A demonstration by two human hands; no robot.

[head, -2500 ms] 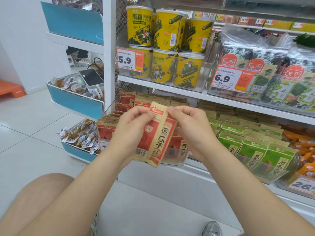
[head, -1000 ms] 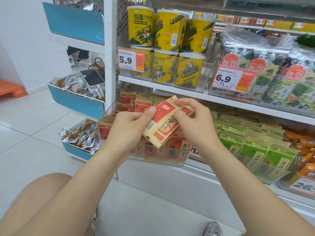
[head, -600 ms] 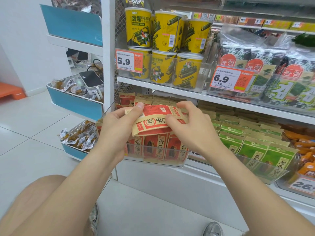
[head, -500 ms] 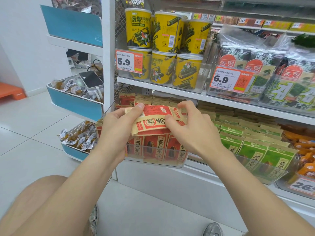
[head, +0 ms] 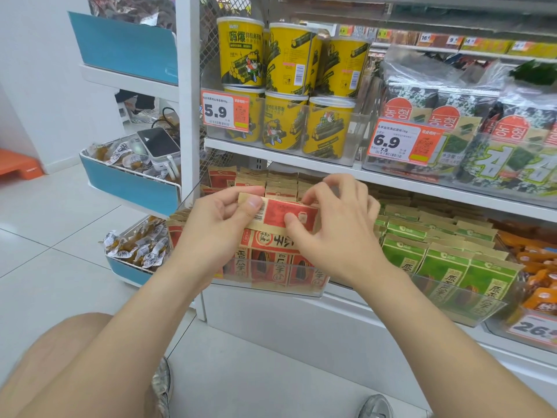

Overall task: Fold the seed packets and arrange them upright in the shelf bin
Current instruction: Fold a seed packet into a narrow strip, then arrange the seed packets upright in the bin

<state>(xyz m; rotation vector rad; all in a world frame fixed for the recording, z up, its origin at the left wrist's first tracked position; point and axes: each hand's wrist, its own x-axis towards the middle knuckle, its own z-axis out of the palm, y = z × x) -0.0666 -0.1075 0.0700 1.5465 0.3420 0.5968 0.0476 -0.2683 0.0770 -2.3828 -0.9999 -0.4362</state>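
Both hands, left (head: 217, 233) and right (head: 334, 236), pinch 1 folded red-and-tan paper seed packet (head: 278, 214) above clear plastic shelf bin (head: 271, 286); loose pinch risks fold springing open.

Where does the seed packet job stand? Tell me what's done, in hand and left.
Done: red packets stand upright in the front row of the clear bin. In hand: the left hand and right hand pinch one folded packet just above that row. Left: stand it in the bin; how many more await folding is not visible.
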